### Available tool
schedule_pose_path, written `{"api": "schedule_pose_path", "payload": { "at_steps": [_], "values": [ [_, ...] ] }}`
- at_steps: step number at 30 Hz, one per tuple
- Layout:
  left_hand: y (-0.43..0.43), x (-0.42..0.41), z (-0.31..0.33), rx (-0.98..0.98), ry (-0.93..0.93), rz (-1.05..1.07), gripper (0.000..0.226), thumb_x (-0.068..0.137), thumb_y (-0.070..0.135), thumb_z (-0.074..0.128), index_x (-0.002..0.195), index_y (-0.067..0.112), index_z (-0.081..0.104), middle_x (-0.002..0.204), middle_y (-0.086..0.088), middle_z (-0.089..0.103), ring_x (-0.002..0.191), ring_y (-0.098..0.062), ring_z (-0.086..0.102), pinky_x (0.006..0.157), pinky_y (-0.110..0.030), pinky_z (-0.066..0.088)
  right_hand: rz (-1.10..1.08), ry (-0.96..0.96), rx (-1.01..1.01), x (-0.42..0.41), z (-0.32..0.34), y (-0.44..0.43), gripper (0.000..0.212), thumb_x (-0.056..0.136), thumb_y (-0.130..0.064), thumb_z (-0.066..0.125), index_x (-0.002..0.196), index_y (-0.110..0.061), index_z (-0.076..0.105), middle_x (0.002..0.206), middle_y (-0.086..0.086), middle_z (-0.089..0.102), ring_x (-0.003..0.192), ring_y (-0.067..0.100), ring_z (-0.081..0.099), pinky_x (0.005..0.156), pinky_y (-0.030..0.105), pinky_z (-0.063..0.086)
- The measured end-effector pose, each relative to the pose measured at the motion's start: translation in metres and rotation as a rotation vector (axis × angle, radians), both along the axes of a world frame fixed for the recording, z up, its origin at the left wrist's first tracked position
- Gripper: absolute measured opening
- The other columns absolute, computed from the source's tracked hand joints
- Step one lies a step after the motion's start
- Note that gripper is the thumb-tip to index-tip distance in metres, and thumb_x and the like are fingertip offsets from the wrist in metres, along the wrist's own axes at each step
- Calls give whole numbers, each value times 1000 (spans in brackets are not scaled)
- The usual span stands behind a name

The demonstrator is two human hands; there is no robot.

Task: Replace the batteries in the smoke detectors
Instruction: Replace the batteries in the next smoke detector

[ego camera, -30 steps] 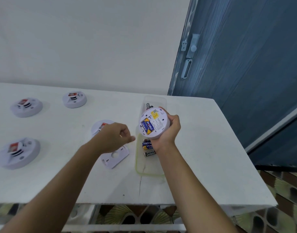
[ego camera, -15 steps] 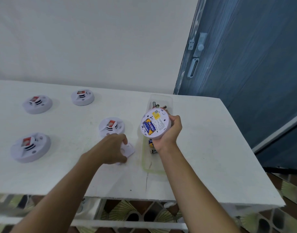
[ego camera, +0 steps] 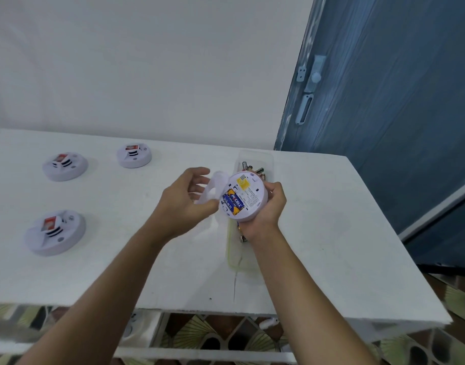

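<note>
My right hand (ego camera: 268,209) grips a round white smoke detector (ego camera: 248,194) with its back turned to me. A blue and yellow battery (ego camera: 232,202) sits in its open compartment. My left hand (ego camera: 185,202) holds a white mounting plate (ego camera: 212,187) on edge, right against the detector's left rim. Both hands hover above the white table (ego camera: 120,259). A clear tray (ego camera: 268,160) of loose batteries (ego camera: 253,169) lies under my right hand, partly hidden by it.
Three other white smoke detectors rest face up on the table: one at the far left (ego camera: 65,166), one further back (ego camera: 134,155), one nearer me (ego camera: 54,231). A blue door (ego camera: 397,114) stands on the right. The table's front edge (ego camera: 226,309) is close.
My left hand picked the mounting plate up off the table and brought it up to the detector in my right hand. The detector that lay by the plate is now hidden behind my left hand.
</note>
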State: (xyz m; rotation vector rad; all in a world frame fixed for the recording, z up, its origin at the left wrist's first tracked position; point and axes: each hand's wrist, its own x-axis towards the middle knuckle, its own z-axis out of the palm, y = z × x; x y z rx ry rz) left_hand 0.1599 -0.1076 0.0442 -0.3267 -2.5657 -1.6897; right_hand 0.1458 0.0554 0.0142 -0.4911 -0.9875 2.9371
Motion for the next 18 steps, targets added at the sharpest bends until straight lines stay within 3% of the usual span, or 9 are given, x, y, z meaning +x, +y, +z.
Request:
{"api": "schedule_pose_path", "payload": {
  "at_steps": [3, 7, 18],
  "values": [
    [11, 5, 2, 8, 79, -29, 54, 68, 28, 70, 120, 30, 57, 110, 19, 64, 94, -1, 63, 77, -16, 52, 32, 40, 0, 1, 3, -3, 32, 83, -34, 44, 97, -16, 67, 92, 7, 65, 81, 24, 62, 67, 28, 49],
    [21, 4, -3, -7, 103, -27, 51, 68, 29, 72, 117, 33, 60, 113, 19, 63, 99, 0, 61, 81, -22, 53, 59, 87, 43, 0, 5, -6, 36, 78, -34, 49, 104, -15, 66, 93, 8, 67, 82, 26, 64, 69, 31, 50],
    [29, 6, -7, -16, 186, 39, 49, 74, 19, 79, 118, 34, 62, 111, 25, 59, 104, 9, 55, 80, -5, 44, 49, 119, 105, -3, 7, -8, 42, 76, -36, 50, 110, -15, 64, 94, 9, 67, 84, 28, 63, 67, 32, 52]
  ]
}}
